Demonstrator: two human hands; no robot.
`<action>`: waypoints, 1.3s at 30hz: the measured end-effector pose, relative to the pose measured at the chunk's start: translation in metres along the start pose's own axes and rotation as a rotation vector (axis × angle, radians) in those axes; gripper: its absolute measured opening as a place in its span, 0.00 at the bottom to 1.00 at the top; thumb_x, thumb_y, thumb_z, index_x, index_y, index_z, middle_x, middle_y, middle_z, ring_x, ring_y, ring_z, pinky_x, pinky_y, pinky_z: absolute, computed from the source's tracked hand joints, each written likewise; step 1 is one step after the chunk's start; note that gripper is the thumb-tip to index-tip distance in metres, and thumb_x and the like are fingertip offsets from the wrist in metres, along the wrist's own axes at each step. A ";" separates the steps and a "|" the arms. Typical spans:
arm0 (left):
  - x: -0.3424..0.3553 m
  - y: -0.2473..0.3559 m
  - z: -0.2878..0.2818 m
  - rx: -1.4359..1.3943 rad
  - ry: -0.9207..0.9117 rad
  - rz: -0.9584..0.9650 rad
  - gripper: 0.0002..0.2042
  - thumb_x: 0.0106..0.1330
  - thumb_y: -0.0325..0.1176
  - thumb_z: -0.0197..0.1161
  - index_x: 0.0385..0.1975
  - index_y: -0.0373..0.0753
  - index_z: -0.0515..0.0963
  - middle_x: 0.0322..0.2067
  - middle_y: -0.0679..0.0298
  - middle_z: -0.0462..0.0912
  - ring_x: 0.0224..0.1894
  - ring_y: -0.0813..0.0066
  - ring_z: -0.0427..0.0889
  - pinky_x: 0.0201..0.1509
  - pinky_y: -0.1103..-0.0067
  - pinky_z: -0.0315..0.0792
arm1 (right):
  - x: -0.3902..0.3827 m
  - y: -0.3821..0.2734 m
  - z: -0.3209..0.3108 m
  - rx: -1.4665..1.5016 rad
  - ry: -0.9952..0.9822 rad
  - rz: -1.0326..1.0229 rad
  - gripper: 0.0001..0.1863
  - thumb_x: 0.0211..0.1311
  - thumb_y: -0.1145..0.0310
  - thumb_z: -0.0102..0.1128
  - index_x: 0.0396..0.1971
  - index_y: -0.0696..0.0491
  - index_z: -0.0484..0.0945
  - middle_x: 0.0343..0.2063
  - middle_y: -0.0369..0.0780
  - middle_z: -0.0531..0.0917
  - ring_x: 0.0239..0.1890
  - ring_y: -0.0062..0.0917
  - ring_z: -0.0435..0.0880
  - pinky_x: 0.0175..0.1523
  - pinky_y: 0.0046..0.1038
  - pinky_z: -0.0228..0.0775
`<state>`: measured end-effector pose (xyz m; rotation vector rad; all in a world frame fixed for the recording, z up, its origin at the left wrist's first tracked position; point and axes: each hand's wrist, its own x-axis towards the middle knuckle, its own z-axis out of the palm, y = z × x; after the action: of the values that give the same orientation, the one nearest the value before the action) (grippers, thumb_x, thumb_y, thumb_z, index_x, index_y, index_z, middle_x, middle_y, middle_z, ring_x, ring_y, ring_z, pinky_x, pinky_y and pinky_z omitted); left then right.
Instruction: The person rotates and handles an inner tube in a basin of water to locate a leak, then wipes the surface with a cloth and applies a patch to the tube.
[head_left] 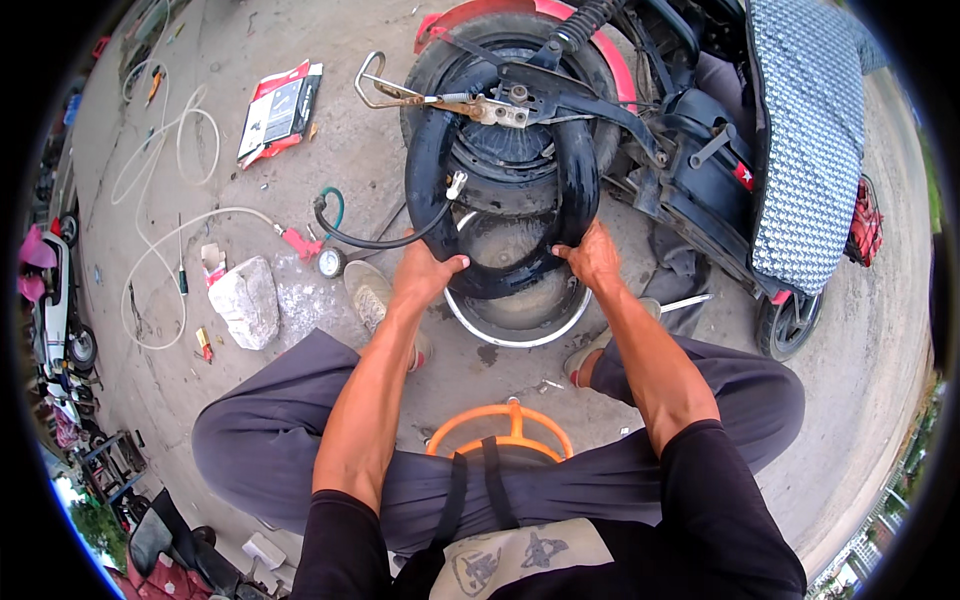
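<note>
A wet, shiny black inner tube (500, 284) is gripped in both hands, its near curve over a metal-rimmed basin (518, 342) of murky water. Around its left side closes my left hand (428, 268), thumb on top and fingers mostly hidden. My right hand (592, 257) grips the opposite side in the same manner. The tube's far part passes behind a metal bracket (500, 112) in front of the scooter's wheel (505, 185). A black hose (372, 243) with a metal end near the tube runs from a round pressure gauge (331, 263) and red-handled inflator (300, 243).
The scooter (690, 150) with a patterned cover (808, 130) stands at the right. To the left lie a looping pale air hose (160, 235), a whitish stone block (245, 303), a screwdriver (183, 278) and a red-and-black package (280, 115). An orange stool (515, 425) is between my legs.
</note>
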<state>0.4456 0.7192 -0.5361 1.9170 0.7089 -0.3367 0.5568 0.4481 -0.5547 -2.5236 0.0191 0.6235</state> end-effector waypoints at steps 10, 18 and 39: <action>0.006 -0.006 0.016 0.106 0.061 0.005 0.41 0.52 0.38 0.78 0.57 0.28 0.56 0.44 0.41 0.80 0.52 0.45 0.81 0.57 0.65 0.72 | 0.015 0.016 0.019 0.130 0.064 0.016 0.34 0.45 0.62 0.80 0.50 0.58 0.71 0.47 0.54 0.82 0.53 0.51 0.80 0.57 0.43 0.71; -0.002 0.013 0.016 0.029 0.085 -0.102 0.38 0.50 0.31 0.79 0.56 0.26 0.61 0.48 0.50 0.74 0.51 0.58 0.79 0.58 0.71 0.72 | 0.016 0.013 0.018 0.079 0.043 0.046 0.35 0.45 0.60 0.81 0.49 0.58 0.70 0.47 0.53 0.82 0.53 0.50 0.80 0.57 0.43 0.71; -0.030 0.129 0.109 -0.241 -0.566 0.408 0.15 0.75 0.34 0.51 0.52 0.33 0.79 0.50 0.60 0.82 0.54 0.72 0.78 0.62 0.76 0.68 | 0.020 0.029 0.017 0.132 -0.003 -0.042 0.32 0.47 0.58 0.72 0.50 0.52 0.67 0.47 0.49 0.80 0.51 0.48 0.81 0.52 0.44 0.74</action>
<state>0.5094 0.5720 -0.4747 1.5780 -0.0192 -0.4813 0.5632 0.4338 -0.5910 -2.3898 0.0055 0.5900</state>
